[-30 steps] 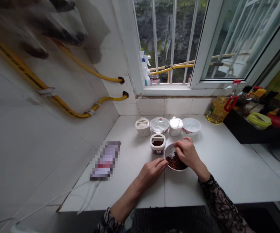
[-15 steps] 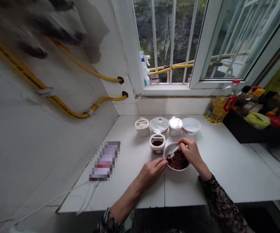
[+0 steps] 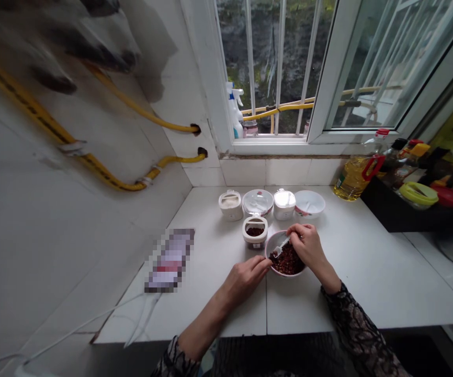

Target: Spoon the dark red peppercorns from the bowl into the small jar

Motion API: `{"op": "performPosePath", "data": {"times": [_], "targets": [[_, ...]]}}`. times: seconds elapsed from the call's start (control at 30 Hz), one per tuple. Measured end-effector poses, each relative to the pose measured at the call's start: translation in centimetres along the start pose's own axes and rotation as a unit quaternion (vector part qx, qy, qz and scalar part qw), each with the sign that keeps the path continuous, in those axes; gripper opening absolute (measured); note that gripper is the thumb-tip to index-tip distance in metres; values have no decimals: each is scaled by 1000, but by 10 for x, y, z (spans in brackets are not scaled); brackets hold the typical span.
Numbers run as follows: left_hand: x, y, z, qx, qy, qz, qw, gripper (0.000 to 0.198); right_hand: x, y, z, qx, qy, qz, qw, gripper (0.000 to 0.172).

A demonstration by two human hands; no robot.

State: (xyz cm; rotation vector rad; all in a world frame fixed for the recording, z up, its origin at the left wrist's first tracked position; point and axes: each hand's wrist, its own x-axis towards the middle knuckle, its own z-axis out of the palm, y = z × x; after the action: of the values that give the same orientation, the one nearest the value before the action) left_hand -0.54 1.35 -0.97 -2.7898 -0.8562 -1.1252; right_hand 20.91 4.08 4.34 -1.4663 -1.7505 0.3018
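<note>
A white bowl [image 3: 272,242] with a pinkish rim stands on the counter, holding dark red dried bits [image 3: 289,264] that look like peppercorns or crushed chili. My right hand [image 3: 308,246] pinches a small white spoon [image 3: 282,246] by its handle, the scoop down inside the bowl at the edge of the bits. At the bowl's left rim, my left hand [image 3: 246,277] has its fingertips closed on the edge. Just behind the bowl sits a seasoning jar [image 3: 255,242] with a clear-windowed lid and similar dark contents.
Along the back are a white jar [image 3: 230,207], a lidded bowl [image 3: 257,203], another white jar [image 3: 284,205] and a white bowl [image 3: 309,203]. An oil bottle [image 3: 354,175] and a black box [image 3: 391,209] of bottles stand right. A blurred-out phone-like object [image 3: 170,261] with cables lies left.
The spoon's scoop has turned and shifted slightly within the bowl, and its bowl-end now shows little or nothing on it. My left hand stays at the rim.
</note>
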Motion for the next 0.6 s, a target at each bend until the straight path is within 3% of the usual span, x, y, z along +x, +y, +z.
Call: {"op": "performPosePath", "data": {"times": [0.2,0.6], "targets": [[0,0,0,-1,-7,0,1000,21,-1,1,2,-4,15,-17,1000,23],[0,0,-1,0,-11,-5,1000,21,-1,2,3,31,0,18,999,23]]}}
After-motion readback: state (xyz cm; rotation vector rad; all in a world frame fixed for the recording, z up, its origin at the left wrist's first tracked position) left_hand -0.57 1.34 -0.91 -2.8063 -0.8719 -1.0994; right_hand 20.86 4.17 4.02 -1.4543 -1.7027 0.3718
